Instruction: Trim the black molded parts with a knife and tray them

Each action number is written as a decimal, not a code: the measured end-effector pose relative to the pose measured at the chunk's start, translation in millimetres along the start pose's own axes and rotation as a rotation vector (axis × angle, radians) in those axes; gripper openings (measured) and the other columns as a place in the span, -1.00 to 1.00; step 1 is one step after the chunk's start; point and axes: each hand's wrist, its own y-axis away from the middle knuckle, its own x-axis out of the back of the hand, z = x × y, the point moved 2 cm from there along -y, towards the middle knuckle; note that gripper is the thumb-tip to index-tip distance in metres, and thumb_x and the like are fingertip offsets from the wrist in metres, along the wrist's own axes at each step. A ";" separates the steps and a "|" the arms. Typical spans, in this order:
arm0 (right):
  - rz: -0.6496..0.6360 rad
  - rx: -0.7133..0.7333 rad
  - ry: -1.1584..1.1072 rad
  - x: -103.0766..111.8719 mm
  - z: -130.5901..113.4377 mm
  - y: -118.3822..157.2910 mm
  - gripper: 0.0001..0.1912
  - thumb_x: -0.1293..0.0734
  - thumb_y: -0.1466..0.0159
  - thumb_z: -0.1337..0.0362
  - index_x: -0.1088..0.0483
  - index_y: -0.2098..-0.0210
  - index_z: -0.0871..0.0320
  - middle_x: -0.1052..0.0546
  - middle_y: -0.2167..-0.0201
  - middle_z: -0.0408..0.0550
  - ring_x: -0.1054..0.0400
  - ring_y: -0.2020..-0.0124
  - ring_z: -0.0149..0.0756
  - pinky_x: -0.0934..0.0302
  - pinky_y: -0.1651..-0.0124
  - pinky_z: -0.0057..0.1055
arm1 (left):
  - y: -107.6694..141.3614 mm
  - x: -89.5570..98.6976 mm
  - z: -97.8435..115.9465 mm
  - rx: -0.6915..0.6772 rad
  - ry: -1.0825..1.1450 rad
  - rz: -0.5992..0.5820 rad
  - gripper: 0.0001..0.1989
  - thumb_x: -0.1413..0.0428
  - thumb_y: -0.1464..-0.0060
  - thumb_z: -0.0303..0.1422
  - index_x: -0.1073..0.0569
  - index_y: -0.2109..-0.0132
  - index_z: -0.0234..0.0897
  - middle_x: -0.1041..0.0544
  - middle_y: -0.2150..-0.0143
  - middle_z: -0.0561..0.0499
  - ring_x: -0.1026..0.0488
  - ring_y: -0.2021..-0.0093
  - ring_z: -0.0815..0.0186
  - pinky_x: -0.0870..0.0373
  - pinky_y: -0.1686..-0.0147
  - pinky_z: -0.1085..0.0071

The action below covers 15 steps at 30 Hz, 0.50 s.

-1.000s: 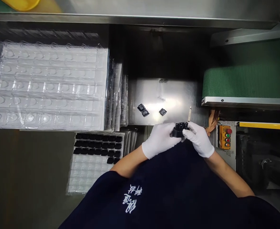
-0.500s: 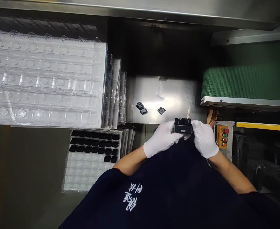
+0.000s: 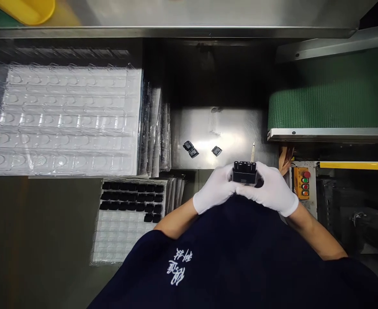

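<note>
Both hands wear white gloves. A black plastic part (image 3: 244, 175), blocky with a row of short rounded prongs along its far edge, is held between them in front of my chest. My left hand (image 3: 217, 189) closes on its left side, and my right hand (image 3: 271, 189) grips its right side with the thumb along the near edge. Just beyond it lies a slim pale blade-like tool (image 3: 252, 152) on the metal surface. Farther left lie a small black piece (image 3: 216, 150) and a cluster of dark pieces (image 3: 191, 149).
Stacked clear trays (image 3: 66, 124) stand at the left. Below them a tray (image 3: 121, 240) holds rows of black parts (image 3: 132, 197). A green conveyor belt (image 3: 333, 107) is at the right, above a yellow button box (image 3: 301, 183). A metal ledge (image 3: 176, 32) crosses the top.
My right hand has wrapped farther round the black part, its thumb now along the near edge. The part has tipped slightly. The camera view has shifted, showing a yellow bin at top left.
</note>
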 end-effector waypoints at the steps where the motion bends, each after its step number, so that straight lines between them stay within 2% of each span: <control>1: -0.022 0.016 0.001 1.5 1.2 1.1 -0.42 -0.53 -0.08 -0.25 -0.48 0.26 0.12 -0.58 0.36 -0.05 -0.45 0.36 -0.19 -0.29 0.34 -0.31 | 0.8 -1.1 -0.7 0.018 0.020 -0.005 -0.86 -0.27 0.05 -0.42 -0.43 0.37 -0.27 -0.50 0.45 0.08 -0.46 0.39 0.32 -0.40 0.40 0.44; 5: -0.035 0.127 -0.135 7.7 6.1 4.0 -0.36 -0.34 -0.22 -0.38 -0.42 0.38 0.13 -0.48 0.50 -0.10 -0.35 0.47 -0.30 -0.18 0.43 -0.37 | 4.6 -8.5 -0.3 0.145 0.075 -0.048 -0.83 -0.27 0.04 -0.40 -0.39 0.36 -0.27 -0.38 0.59 0.18 -0.29 0.60 0.45 -0.25 0.58 0.52; 9: -0.087 0.062 -0.390 5.7 10.9 6.8 -0.40 -0.36 -0.27 -0.32 -0.37 0.41 0.13 -0.44 0.55 -0.15 -0.35 0.53 -0.34 -0.20 0.46 -0.38 | 6.2 -14.7 4.6 0.226 0.116 -0.071 -0.77 -0.31 0.02 -0.34 -0.39 0.35 -0.28 -0.37 0.62 0.18 -0.25 0.63 0.47 -0.16 0.64 0.54; 12: -0.154 0.044 -0.523 3.2 8.6 9.6 -0.46 -0.32 -0.34 -0.26 -0.37 0.40 0.10 -0.48 0.55 -0.14 -0.41 0.53 -0.29 -0.29 0.43 -0.34 | 5.0 -17.6 2.5 0.211 0.216 -0.181 -0.68 -0.33 -0.04 -0.20 -0.40 0.43 -0.30 -0.33 0.68 0.15 -0.22 0.65 0.46 -0.17 0.60 0.49; 15: -0.154 0.118 -0.476 6.0 0.8 11.5 -0.48 -0.20 -0.47 -0.14 -0.34 0.46 0.08 -0.47 0.59 -0.14 -0.42 0.51 -0.30 -0.35 0.33 -0.32 | 2.4 -18.9 -7.8 0.149 0.359 -0.286 -0.57 -0.30 -0.10 -0.08 -0.41 0.48 -0.31 -0.27 0.73 0.14 -0.18 0.67 0.45 -0.17 0.55 0.43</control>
